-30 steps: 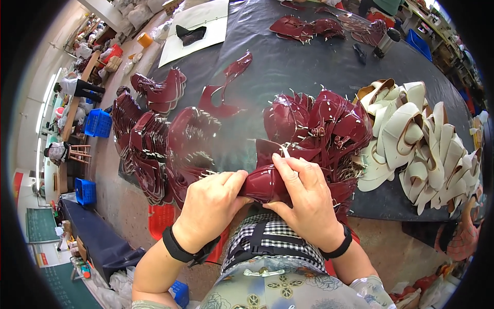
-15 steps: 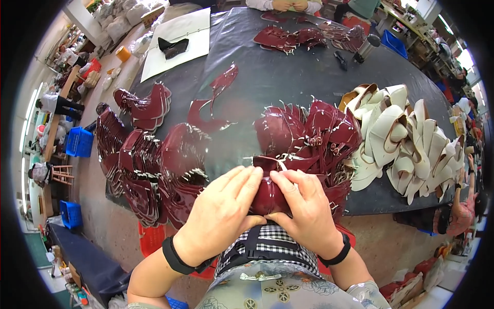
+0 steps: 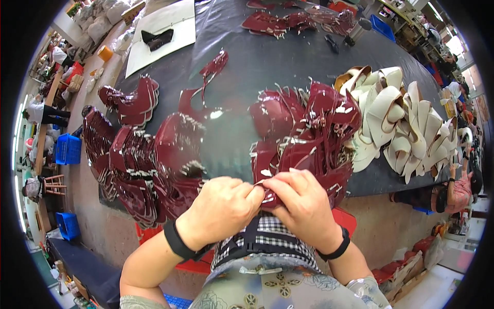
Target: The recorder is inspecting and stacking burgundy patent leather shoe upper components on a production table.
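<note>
At the table's near edge, both my hands pinch one glossy burgundy shoe upper (image 3: 270, 199), most of it hidden behind my fingers. My left hand (image 3: 220, 207) has its fingers curled tight at the upper's left side. Thumb and fingers of my right hand (image 3: 302, 202) close on its right side, the two hands almost touching. Just beyond them lies a heap of burgundy uppers (image 3: 280, 116) with whitish tabs along the edges. Stacked burgundy uppers (image 3: 177, 141) stand to the left, in several rows. Two loose burgundy pieces (image 3: 213, 64) lie farther back.
White shoe uppers (image 3: 383, 116) are heaped on the right of the dark-covered table (image 3: 247, 59). A white board (image 3: 177, 28) with a black piece (image 3: 157, 38) lies back left. More burgundy pieces (image 3: 278, 23) lie at the far side. A red stool (image 3: 345, 219) is below the table edge.
My fingers, stretched along the upper before, have curled into a tight pinch, and less of the upper shows. The whole view has shifted, so the table appears higher up and slightly left.
</note>
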A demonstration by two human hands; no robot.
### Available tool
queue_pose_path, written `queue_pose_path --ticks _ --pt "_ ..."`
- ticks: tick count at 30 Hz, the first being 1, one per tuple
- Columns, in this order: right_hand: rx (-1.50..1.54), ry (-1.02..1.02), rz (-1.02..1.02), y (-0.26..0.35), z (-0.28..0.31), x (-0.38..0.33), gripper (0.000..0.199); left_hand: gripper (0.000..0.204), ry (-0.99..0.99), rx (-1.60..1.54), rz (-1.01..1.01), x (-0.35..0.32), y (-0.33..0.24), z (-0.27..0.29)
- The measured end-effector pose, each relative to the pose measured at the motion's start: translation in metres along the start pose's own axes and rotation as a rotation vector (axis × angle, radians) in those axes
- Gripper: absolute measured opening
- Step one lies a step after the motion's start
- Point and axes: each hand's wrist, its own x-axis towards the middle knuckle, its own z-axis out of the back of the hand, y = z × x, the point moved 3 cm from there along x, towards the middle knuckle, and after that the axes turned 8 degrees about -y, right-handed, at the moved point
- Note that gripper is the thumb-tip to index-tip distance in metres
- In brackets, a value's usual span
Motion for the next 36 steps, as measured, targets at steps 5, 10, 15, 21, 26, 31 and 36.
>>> queue_pose_path --ticks 5,10,15,21,26,31,36 --pt "-0.047 -0.040 -0.044 -0.002 0.015 -0.006 0.056 0.057 -0.137 -0.037 0.086 0.002 -0.010 -0.001" --pt "-0.072 -0.083 -0.090 -0.010 0.034 -0.020 0.067 0.080 -0.191 -0.020 0.346 -0.025 -0.025 0.017" --pt "-0.015 -0.074 -0.055 -0.008 0.040 -0.031 0.070 0.071 -0.194 0.044 0.303 -0.022 -0.043 0.008" --pt "-0.015 -0.130 -0.051 -0.013 0.050 -0.047 0.069 0.044 -0.161 0.080 0.193 -0.019 -0.051 -0.002" --pt "0.008 -0.121 -0.023 -0.010 0.070 -0.062 0.070 0.028 -0.126 0.058 0.054 -0.010 -0.064 0.000" --pt "-0.032 -0.173 -0.037 -0.015 0.073 -0.077 0.072 0.061 -0.056 0.069 0.135 0.007 -0.081 0.002" --pt "-0.018 -0.200 0.013 -0.008 0.079 -0.084 0.071 0.059 -0.103 0.042 -0.007 0.023 -0.103 -0.003"
